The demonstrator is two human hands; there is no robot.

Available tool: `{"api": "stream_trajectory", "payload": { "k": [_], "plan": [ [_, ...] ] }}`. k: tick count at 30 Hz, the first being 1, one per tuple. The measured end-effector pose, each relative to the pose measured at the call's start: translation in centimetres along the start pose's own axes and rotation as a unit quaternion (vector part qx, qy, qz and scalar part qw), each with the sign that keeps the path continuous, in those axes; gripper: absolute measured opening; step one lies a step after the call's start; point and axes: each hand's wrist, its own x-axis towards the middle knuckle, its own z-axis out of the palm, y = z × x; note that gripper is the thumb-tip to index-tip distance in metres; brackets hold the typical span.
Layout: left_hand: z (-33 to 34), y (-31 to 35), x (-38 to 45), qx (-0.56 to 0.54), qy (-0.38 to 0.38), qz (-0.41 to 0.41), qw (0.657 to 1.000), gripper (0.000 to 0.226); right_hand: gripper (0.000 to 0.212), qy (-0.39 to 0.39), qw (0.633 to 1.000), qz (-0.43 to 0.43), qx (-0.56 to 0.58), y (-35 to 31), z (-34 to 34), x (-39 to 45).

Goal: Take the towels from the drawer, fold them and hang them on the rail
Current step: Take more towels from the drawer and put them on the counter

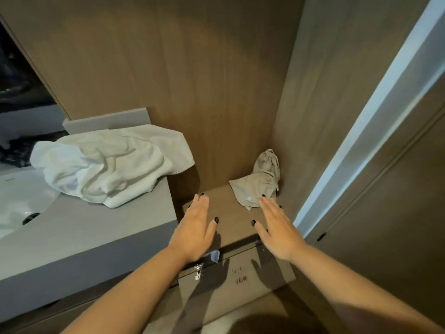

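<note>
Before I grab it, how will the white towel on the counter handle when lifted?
Likely floppy: the white towel lies crumpled in soft folds, so it should sag and trail. It looks bulky but probably light. One corner already overhangs the counter edge, so a pull may drag the whole heap off. Both hands are open, holding nothing.

We see brown wood-grain walls (192, 68) in a corner niche, grey counter (84, 237) w/ white sink (16, 201) at left, bright strip (375, 112) at right.

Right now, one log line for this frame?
left hand: open, empty | right hand: open, empty | white towel: crumpled on counter | beige cloth: on shelf, corner
</note>
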Motion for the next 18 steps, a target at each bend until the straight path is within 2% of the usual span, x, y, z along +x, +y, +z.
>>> {"api": "stream_trajectory", "payload": {
  "k": [9, 12, 18],
  "plan": [
    [10.1, -1.6, -1.8, 0.013, -0.068, -0.038, 0.997, 0.067, 0.062, -0.059, 0.997, 0.034, 0.039, 5.8, 7.7, -1.2],
    [14.4, -2.4, -2.4, 0.012, -0.068, -0.082, 0.994, 0.066, 0.058, -0.048, 0.998, 0.008, 0.037, 7.9, 10.8, 0.0],
    [23.7, -4.7, -4.1, 0.007, -0.114, -0.126, 0.985, 0.066, 0.064, -0.115, 0.993, 0.000, 0.014, 13.8, 18.7, 0.6]
  ]
}}
